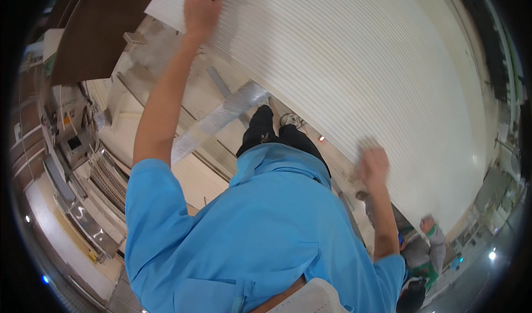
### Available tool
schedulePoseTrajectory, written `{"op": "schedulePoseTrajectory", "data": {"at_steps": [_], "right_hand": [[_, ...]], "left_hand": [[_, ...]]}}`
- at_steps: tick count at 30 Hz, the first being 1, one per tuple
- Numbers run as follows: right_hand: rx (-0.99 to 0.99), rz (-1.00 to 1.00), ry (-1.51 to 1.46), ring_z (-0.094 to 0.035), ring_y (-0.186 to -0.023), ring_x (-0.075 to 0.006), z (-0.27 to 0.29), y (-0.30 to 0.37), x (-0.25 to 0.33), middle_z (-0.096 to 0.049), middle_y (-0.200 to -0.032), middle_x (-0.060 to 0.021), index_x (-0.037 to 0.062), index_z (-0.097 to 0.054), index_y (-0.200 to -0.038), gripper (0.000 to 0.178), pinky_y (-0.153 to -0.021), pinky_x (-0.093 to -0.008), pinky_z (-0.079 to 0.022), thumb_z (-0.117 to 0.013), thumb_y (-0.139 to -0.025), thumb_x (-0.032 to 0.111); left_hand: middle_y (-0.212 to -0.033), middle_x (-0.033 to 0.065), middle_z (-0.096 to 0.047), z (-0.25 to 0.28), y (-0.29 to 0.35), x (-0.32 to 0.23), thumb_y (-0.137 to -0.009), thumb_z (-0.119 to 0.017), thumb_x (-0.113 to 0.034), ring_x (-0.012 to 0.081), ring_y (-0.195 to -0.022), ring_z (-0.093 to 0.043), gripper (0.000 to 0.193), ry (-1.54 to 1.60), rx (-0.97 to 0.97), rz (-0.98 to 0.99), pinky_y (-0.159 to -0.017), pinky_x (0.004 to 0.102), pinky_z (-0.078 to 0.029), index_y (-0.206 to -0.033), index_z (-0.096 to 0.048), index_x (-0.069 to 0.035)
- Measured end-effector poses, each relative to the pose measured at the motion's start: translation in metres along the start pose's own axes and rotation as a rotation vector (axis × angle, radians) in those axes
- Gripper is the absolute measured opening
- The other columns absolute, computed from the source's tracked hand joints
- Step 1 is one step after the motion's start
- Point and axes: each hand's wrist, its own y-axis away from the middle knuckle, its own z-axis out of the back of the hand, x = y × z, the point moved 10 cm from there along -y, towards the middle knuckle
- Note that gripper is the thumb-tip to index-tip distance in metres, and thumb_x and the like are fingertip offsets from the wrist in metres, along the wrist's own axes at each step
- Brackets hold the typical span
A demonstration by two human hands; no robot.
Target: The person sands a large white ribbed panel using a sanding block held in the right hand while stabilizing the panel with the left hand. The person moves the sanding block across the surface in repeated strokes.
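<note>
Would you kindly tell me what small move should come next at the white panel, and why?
I would probably steady the right hand at the panel's near edge: it is blurred there, its grip unclear, while the left hand is farther up and a co-worker's hand is near the lower end.

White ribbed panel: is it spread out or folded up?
Spread out: the white ribbed panel shows one broad face, its ridges running side by side, with no fold visible.

I see a brown board at my feed's upper left. Nearer the middle, a plastic-wrapped roll slants, cables near its upper end.
</note>
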Motion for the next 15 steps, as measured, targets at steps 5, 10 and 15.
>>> {"op": "schedulePoseTrajectory", "data": {"at_steps": [5, 10, 15], "right_hand": [[0.046, -0.197, 0.124, -0.057, -0.074, -0.0373, 0.032, 0.062, -0.028, -0.059, -0.08, -0.0157, 0.0032, -0.066, -0.095, 0.027, -0.065, -0.0481, -0.046, -0.065, -0.07, -0.006], [-0.004, 0.042, -0.042, -0.064, -0.096, -0.0364, -0.068, -0.088, 0.061, -0.067, -0.1, -0.0164, 0.0024, -0.067, -0.1, 0.04, -0.089, -0.0461, -0.055, -0.076, -0.061, 0.003], [-0.137, 0.228, -0.113, -0.065, -0.094, -0.033, -0.11, -0.221, 0.147, -0.067, -0.091, -0.0116, 0.0064, -0.068, -0.087, 0.015, -0.084, -0.0433, -0.055, -0.069, -0.072, 0.007]], "left_hand": [[-0.125, 0.0133, -0.066, -0.005, -0.002, 0.002, -0.095, -0.065, -0.02, 0.038, -0.116, -0.06, 0.031, 0.006, 0.014, 0.026, -0.102, 0.0484, -0.047, -0.125, -0.067, -0.012], [-0.13, 0.0117, -0.065, -0.002, 0.006, 0.001, -0.095, -0.062, -0.019, 0.039, -0.119, -0.059, 0.031, -0.043, 0.025, 0.023, -0.103, 0.0489, -0.048, -0.125, -0.067, -0.014], [-0.127, 0.013, -0.067, -0.005, 0.009, 0.007, -0.095, -0.062, -0.019, 0.0368, -0.117, -0.061, 0.03, 0.009, 0.007, -0.076, -0.101, 0.0495, -0.048, -0.124, -0.068, -0.012]]}}
